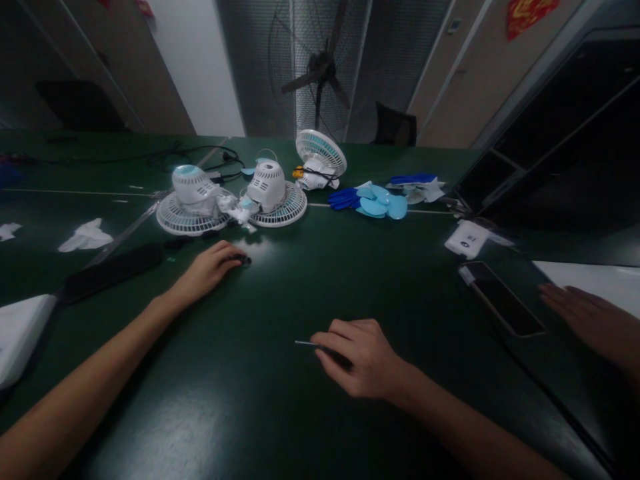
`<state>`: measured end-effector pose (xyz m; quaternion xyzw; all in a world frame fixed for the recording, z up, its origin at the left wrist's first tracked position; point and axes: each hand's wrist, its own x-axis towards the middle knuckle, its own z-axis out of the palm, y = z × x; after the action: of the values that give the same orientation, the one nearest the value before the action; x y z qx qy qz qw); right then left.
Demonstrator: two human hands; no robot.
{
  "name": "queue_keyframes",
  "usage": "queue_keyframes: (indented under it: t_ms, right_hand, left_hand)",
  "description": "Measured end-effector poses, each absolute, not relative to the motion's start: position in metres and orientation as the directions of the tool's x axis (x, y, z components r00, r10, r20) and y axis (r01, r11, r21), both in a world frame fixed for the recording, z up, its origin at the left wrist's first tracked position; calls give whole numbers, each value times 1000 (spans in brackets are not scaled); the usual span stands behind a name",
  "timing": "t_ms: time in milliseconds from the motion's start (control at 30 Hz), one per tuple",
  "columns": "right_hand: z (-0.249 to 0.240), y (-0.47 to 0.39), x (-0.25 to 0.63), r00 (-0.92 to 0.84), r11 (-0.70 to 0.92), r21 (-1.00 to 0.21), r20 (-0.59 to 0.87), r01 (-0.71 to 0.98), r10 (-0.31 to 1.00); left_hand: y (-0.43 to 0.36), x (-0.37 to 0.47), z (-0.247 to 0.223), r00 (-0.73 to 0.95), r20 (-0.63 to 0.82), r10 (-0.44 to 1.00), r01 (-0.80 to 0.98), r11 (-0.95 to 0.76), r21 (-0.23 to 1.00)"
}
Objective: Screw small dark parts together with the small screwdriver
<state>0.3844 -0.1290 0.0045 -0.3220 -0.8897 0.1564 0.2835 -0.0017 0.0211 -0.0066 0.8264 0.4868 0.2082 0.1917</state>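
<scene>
My right hand is closed around a screwdriver with a dark handle. Its thin metal shaft points left, just above the green table. Farther off to the left, my left hand rests on the table with its fingers pinched on a small dark part, too blurred to name. Just beyond it, two small white fans lie face down on their grilles, and a third white fan stands tilted behind them.
Light blue fan blades and blue gloves lie at the back. On the right are a white box, a phone and another person's hand. A black pouch-like item and crumpled tissue lie left.
</scene>
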Motion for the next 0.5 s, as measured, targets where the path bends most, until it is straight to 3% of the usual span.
queue_keyframes:
  t_ms: [200, 367, 500]
  right_hand:
    - [3, -130, 386, -634, 737, -472, 392, 484, 667]
    - [1, -130, 387, -639, 731, -478, 376, 486, 671]
    - [3, -130, 386, -640, 739, -458, 384, 495, 666]
  left_hand:
    - [32, -33, -9, 266, 197, 943, 809, -330, 486]
    - [36, -55, -4, 259, 49, 965, 732, -229, 641]
    - [35, -68, 3, 282, 50, 958, 768, -256, 588]
